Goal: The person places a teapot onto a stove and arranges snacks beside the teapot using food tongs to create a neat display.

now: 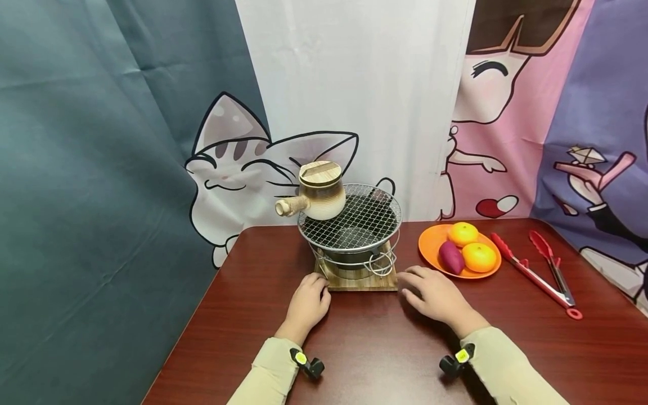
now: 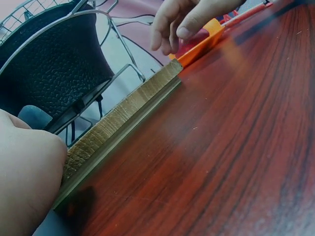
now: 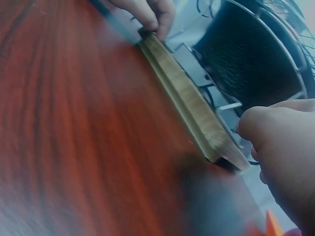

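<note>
A tabletop grill stands on a square wooden board (image 1: 361, 285), its black bowl (image 2: 59, 64) set in a wire frame under a round wire mesh (image 1: 364, 222). On the mesh's left side sits a small clay pot (image 1: 324, 203) with a wooden lid (image 1: 320, 173) and a side handle pointing left. My left hand (image 1: 310, 301) grips the board's front left corner, thumb and fingers at its edge in the right wrist view. Beside the front right corner hovers my right hand (image 1: 432, 295), fingers loosely bent and holding nothing.
Right of the grill, an orange plate (image 1: 427, 247) holds two oranges (image 1: 478, 257) and a purple sweet potato (image 1: 451, 257). Red-tipped tongs (image 1: 539, 281) lie spread beyond it. Printed curtains (image 1: 364, 84) hang behind the dark red table (image 1: 364, 349).
</note>
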The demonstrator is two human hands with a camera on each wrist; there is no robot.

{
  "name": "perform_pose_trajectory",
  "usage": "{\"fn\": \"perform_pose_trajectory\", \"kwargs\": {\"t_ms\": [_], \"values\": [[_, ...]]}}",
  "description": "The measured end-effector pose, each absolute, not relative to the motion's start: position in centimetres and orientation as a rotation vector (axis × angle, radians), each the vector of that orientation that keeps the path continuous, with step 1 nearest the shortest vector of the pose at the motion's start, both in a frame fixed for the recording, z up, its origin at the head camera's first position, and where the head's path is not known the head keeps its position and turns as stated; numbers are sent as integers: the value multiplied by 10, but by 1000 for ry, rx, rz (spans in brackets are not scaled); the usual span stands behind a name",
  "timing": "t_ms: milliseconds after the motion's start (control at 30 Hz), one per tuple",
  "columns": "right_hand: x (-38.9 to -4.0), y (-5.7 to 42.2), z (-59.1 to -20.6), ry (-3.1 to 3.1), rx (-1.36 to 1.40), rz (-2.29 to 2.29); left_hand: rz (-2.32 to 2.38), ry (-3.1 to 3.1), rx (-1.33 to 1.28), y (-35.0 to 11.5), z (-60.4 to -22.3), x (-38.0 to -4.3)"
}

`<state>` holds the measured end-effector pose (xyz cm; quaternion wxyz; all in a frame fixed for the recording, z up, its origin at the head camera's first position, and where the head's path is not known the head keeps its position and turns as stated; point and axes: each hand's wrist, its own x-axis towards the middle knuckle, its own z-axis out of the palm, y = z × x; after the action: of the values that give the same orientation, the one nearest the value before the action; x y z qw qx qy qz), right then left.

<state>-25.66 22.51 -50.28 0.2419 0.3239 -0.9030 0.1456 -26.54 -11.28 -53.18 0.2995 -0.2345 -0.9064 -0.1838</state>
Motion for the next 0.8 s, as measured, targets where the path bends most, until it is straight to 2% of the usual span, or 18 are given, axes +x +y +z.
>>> {"fn": "perform_pose_trajectory", "kwargs": {"t_ms": [800], "values": [[-261,292,-476,-2574,680,389,-544,-2413,-623,-115,-533,-267]]}}
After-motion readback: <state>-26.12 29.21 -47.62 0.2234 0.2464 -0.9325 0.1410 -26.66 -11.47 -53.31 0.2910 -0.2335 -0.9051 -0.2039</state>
